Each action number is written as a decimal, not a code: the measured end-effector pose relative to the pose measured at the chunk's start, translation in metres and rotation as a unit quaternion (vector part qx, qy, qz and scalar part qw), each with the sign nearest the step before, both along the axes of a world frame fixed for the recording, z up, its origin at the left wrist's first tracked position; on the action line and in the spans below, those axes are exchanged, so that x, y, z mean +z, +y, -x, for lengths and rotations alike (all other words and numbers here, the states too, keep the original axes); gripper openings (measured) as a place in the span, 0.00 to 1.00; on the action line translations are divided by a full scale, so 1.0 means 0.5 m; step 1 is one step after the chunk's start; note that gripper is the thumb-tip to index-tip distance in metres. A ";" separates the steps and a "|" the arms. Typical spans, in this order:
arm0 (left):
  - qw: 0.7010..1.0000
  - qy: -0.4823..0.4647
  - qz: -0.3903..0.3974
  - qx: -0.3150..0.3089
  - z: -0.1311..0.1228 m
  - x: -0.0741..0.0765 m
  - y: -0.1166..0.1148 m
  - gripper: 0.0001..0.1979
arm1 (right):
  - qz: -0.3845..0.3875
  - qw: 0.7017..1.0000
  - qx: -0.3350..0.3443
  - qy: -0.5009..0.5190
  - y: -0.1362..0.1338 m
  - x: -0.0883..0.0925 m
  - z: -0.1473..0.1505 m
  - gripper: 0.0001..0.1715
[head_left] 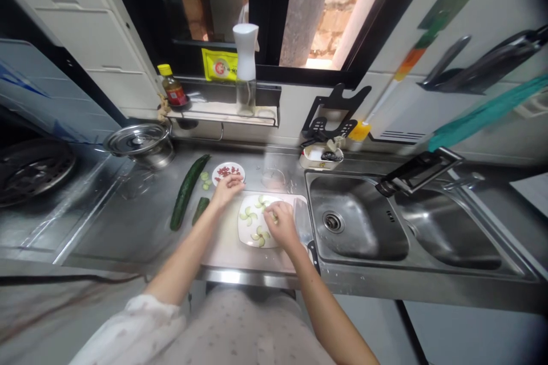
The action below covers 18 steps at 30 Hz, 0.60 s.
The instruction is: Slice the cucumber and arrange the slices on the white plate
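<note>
My left hand [228, 189] hovers at the front edge of a small white dish [214, 173] that holds chopped red pieces [229, 170]. Its fingers are loosely curved and apart, with nothing visible in them. Over the right side of a white plate [245, 235], my right hand [283, 223] is closed in a pinch on a cucumber slice [274, 217], partly hidden by the fingers. Curved cucumber slices lie on the plate in pinwheel shapes, one at the left [248, 216], one at the front [260, 236] and one at the back [262, 202]. The plate rests on a pale cutting board [222, 256].
Left of the board lie a whole cucumber [188, 194], a cut cucumber piece [201, 209] and several round slices [205, 181]. A knife [303, 222] lies along the board's right side, beside the double sink [359, 219]. A lidded pot [143, 142] stands at the back left.
</note>
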<state>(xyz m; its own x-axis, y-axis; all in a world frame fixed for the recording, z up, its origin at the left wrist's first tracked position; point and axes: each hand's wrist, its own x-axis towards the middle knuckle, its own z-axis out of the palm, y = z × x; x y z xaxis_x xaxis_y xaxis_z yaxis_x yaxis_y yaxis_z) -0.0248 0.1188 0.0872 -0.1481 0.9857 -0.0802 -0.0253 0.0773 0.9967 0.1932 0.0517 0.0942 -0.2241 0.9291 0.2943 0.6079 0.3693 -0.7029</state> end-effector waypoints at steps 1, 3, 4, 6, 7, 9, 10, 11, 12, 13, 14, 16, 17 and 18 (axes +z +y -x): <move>1.000 0.010 -0.009 -0.006 -0.003 0.007 -0.010 0.19 | -0.006 1.000 0.004 0.002 0.004 0.007 0.004 0.08; 0.999 0.031 -0.029 -0.015 -0.010 0.021 -0.031 0.17 | -0.015 1.000 0.009 0.005 0.011 0.024 0.011 0.08; 0.998 0.041 -0.038 -0.019 -0.014 0.029 -0.041 0.16 | -0.017 1.000 0.013 0.006 0.015 0.032 0.015 0.08; 0.997 0.059 -0.053 -0.023 -0.022 0.044 -0.060 0.15 | -0.020 1.000 0.020 0.008 0.021 0.050 0.022 0.07; 0.996 0.066 -0.058 -0.023 -0.027 0.051 -0.070 0.14 | -0.022 0.999 0.026 0.009 0.024 0.058 0.025 0.07; 0.995 0.070 -0.068 -0.026 -0.035 0.064 -0.087 0.14 | -0.025 0.999 0.028 0.011 0.026 0.073 0.031 0.07; 0.995 0.069 -0.071 -0.028 -0.039 0.070 -0.096 0.14 | -0.027 0.999 0.028 0.011 0.025 0.080 0.033 0.07; 0.995 0.067 -0.073 -0.031 -0.043 0.076 -0.104 0.14 | -0.032 0.999 0.027 0.012 0.024 0.085 0.035 0.07; 0.995 0.064 -0.075 -0.034 -0.046 0.081 -0.111 0.13 | -0.037 0.999 0.027 0.014 0.022 0.090 0.036 0.07; 0.994 0.063 -0.078 -0.035 -0.049 0.086 -0.119 0.13 | -0.044 0.999 0.027 0.015 0.019 0.095 0.036 0.07; 0.994 0.063 -0.081 -0.035 -0.052 0.091 -0.126 0.13 | -0.050 0.998 0.029 0.016 0.017 0.099 0.036 0.07; 0.993 0.066 -0.088 -0.037 -0.057 0.101 -0.139 0.12 | -0.061 0.997 0.035 0.014 0.011 0.107 0.035 0.07; 0.993 0.068 -0.090 -0.041 -0.060 0.106 -0.145 0.13 | -0.065 0.997 0.040 0.011 0.009 0.110 0.033 0.07; 0.992 0.070 -0.091 -0.046 -0.062 0.110 -0.151 0.13 | -0.068 0.997 0.046 0.007 0.007 0.113 0.032 0.07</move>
<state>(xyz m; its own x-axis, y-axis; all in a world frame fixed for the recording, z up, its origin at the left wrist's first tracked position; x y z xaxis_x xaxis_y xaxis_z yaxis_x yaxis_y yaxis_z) 0.0060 0.0435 0.1422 -0.0548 0.9917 0.1159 0.1140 -0.1091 0.9875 0.1774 0.0554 0.1505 -0.3015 0.8561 0.4198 0.5569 0.5155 -0.6512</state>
